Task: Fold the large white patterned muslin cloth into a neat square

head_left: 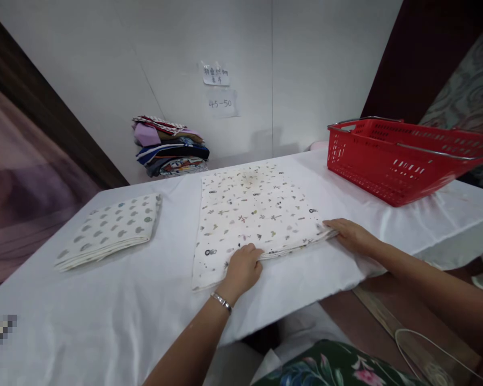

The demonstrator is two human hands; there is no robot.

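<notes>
A white cloth (257, 209) with small grey-green prints lies folded in layers and flat in front of me. My left hand (244, 268), below a silver bracelet (221, 302), has its fingers curled onto the cloth's near edge. At the near right corner, my right hand (352, 236) pinches the layered edge, with the thumb and fingers closed on it. To the left rests another folded white cloth (112, 225) with grey mushroom-like prints, apart from both hands.
A red plastic basket (386, 166) with metal handles stands at the right on the white-covered table (145, 316). Behind the far edge rises a stack of folded fabrics (171, 147). Two paper notes (222, 103) hang on the wall. A pale cable (426, 338) loops at lower right.
</notes>
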